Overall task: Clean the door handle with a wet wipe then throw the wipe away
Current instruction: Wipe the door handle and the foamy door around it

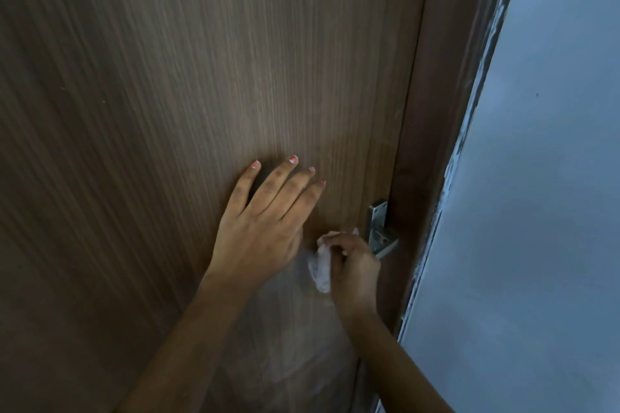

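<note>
A brown wooden door (167,94) fills most of the view. Its metal door handle (380,231) sits at the door's right edge, partly hidden behind my right hand. My right hand (354,265) is closed around a crumpled white wet wipe (320,266), which is pressed against the lever of the handle. My left hand (265,225) lies flat on the door just left of the handle, fingers spread and pointing up, holding nothing.
A brown door frame (446,111) runs along the door's right edge. Beyond it is a pale blue-grey wall (543,178). The light is dim.
</note>
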Demonstrator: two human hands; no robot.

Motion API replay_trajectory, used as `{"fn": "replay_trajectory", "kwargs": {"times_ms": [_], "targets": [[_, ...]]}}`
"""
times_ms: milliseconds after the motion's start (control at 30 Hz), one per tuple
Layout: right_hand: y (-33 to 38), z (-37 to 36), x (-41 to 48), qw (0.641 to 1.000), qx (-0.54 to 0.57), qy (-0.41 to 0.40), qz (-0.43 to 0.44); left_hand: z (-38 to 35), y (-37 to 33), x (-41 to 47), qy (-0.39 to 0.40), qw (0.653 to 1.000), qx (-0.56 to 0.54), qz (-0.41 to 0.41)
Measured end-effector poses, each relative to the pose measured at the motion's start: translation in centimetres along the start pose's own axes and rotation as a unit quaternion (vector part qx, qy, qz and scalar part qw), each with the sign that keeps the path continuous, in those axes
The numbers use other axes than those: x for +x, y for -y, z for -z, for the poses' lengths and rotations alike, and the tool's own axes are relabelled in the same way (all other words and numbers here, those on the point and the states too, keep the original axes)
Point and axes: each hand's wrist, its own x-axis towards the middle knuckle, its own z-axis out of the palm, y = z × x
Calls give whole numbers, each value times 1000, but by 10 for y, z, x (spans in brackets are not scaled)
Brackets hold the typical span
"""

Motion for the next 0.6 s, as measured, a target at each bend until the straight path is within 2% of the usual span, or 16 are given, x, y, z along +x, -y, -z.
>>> {"fn": "replay_trajectory", "kwargs": {"times_ms": [133, 233, 333, 367, 433, 600], "targets": [[-7, 21, 43, 989, 42, -92, -111, 2, 1, -5, 5, 1000, -6, -10], [1, 16, 38, 993, 29, -96, -65, 0, 1, -10, 13, 1000, 7, -17], [0, 2, 7, 996, -52, -53, 48, -1, -1, -12, 15, 1000, 17, -13], [-3, 3, 3, 996, -66, -23, 51, -1, -1, -12, 15, 1000, 17, -11], [-10, 10, 8, 997, -70, 31, -14, -1, -1, -13, 12, 1000, 15, -9], [-16, 30, 43, 993, -82, -37, -82, -2, -1, -16, 10, 999, 24, -24]]}}
